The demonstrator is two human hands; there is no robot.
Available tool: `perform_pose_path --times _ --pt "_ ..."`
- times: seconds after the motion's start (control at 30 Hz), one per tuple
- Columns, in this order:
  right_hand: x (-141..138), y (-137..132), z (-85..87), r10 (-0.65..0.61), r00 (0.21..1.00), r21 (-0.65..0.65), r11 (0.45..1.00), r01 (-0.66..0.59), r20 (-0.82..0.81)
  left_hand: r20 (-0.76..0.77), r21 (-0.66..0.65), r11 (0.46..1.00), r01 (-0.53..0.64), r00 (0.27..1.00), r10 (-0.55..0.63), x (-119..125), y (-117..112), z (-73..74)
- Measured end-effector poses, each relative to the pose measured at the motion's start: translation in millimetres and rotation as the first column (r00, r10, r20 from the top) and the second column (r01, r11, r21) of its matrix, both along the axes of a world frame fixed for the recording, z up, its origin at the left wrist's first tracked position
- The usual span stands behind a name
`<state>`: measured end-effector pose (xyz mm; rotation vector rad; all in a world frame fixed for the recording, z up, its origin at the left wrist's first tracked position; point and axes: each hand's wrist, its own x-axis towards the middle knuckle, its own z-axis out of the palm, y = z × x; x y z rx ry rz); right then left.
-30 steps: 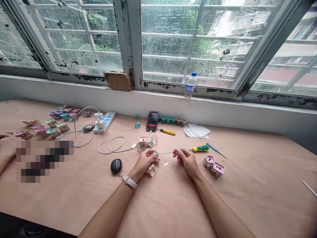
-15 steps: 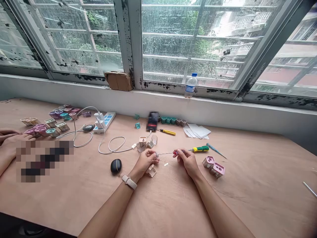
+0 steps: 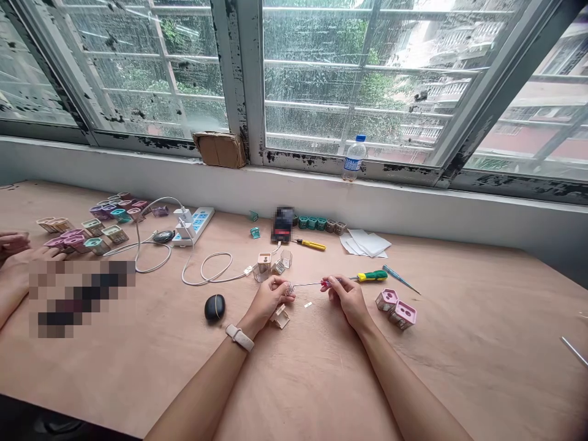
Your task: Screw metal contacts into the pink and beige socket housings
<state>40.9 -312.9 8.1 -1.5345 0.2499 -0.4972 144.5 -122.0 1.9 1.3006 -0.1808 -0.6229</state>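
Note:
My left hand (image 3: 271, 297) is closed, pinching a small clear or silvery piece (image 3: 290, 288) whose kind I cannot make out. In the fingers of my right hand (image 3: 348, 300) is a thin screwdriver (image 3: 307, 284) with a red handle, mostly hidden. Its shaft points left, and the tip meets the small piece. Under my left wrist lies a cream plastic part (image 3: 280, 317). A tiny pale strip (image 3: 308, 305) rests on the table between my hands. Two pink two-hole pencil sharpeners (image 3: 403, 314) stand right of my right hand.
Beyond my hands lie a green-yellow screwdriver (image 3: 373, 276), a blue pointed tool (image 3: 401, 280), a yellow-handled tool (image 3: 312, 245) and white papers (image 3: 365, 243). A black case (image 3: 215, 308) sits left, near cables and a power strip (image 3: 195, 225). Another person's hands (image 3: 21, 263) are at far left.
The small piece in my left fingers has shifted very slightly left. My right hand and the screwdriver look almost unmoved. At far left, the other person's hands have moved slightly.

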Motion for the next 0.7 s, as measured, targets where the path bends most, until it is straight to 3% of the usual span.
perform_pose_path --times 0.37,0.7 --pt "0.4 0.7 -0.3 0.0 1.0 -0.004 1.0 0.0 0.008 0.042 0.009 1.0 0.01 0.999 -0.01 1.1 -0.2 -4.7" --pt "0.2 4.6 -2.7 -0.012 1.0 -0.019 1.0 0.012 0.023 0.05 0.033 0.999 0.002 0.999 -0.004 -1.2 -1.2 1.1"
